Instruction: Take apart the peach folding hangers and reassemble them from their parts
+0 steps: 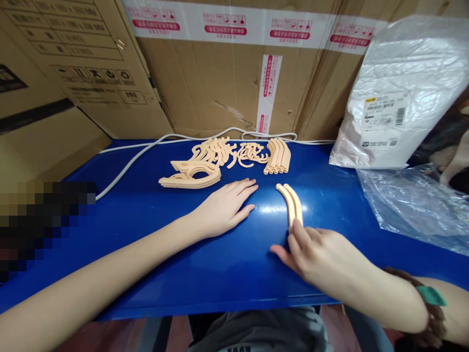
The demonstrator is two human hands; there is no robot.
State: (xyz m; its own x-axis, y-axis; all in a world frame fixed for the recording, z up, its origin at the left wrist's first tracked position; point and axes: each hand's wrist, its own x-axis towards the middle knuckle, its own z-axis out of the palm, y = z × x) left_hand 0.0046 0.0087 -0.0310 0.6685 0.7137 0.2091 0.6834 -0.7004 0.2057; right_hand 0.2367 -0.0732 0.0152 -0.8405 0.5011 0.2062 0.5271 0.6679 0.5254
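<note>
My left hand (227, 208) lies flat on the blue table with its fingers stretched out, holding nothing. Just beyond it is a stack of flat, pale wood-coloured pieces (194, 178) with a rounded cut-out. My right hand (311, 252) has its bent fingers closed over the near ends of two slim, curved, pale strips (293, 203) lying side by side. Its thumb sticks out to the left, apart from them. The fingers hide the strips' lower ends. Farther back stand a bundle of similar curved strips (279, 155), small hooked pieces (251, 154) and a pile of wavy pieces (216, 150).
Cardboard boxes (220, 78) wall the back and left of the blue table (205, 278). A white cable (128, 173) runs along the rear. At the right are a white labelled parcel bag (410, 93) and a clear plastic bag (410, 205).
</note>
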